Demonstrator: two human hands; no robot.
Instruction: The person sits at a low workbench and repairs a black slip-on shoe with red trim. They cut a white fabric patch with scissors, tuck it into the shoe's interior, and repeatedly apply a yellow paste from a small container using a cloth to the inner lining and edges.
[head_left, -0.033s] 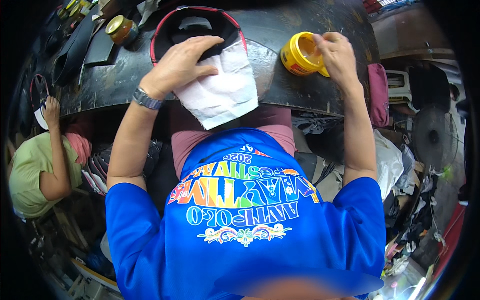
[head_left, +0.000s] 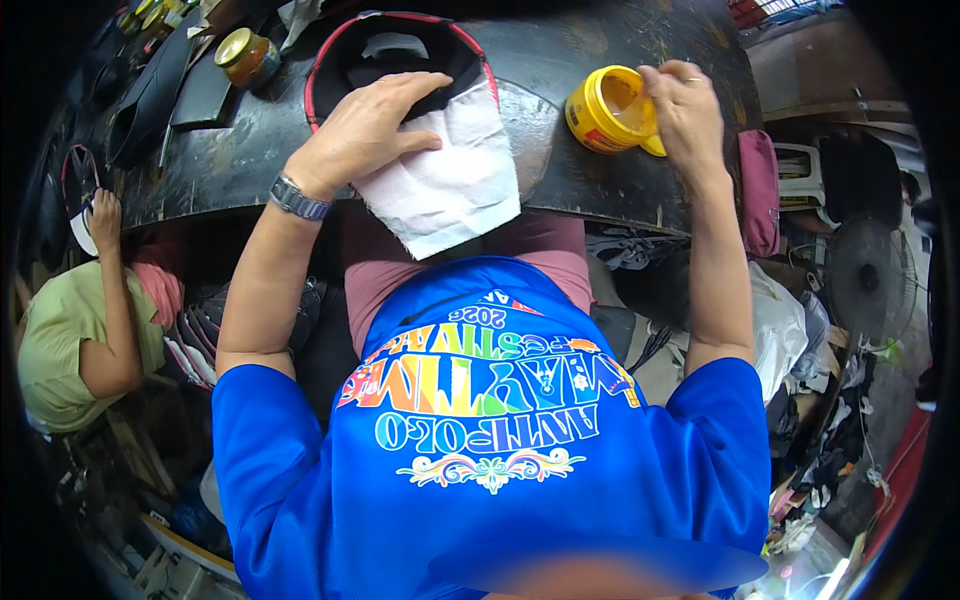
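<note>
A curved black piece with red edging lies on the dark table in front of me, with a white cloth over its near part. The cloth hangs past the table's edge above my lap. My left hand rests flat across cloth and black piece, fingers stretched and thumb apart. To the right stands a yellow tub, tilted, its mouth showing an amber, glue-like content. My right hand is closed in a pinch at the tub's right rim. What its fingers hold is hidden by the hand.
A jar with a gold lid stands far left beside black flat pieces. At left a co-worker's hand holds a similar red-edged piece. A maroon padded thing sits by the table's right end, with a fan beyond.
My right hand has shifted slightly to the right at the tub's rim. My left hand keeps its place on the cloth.
</note>
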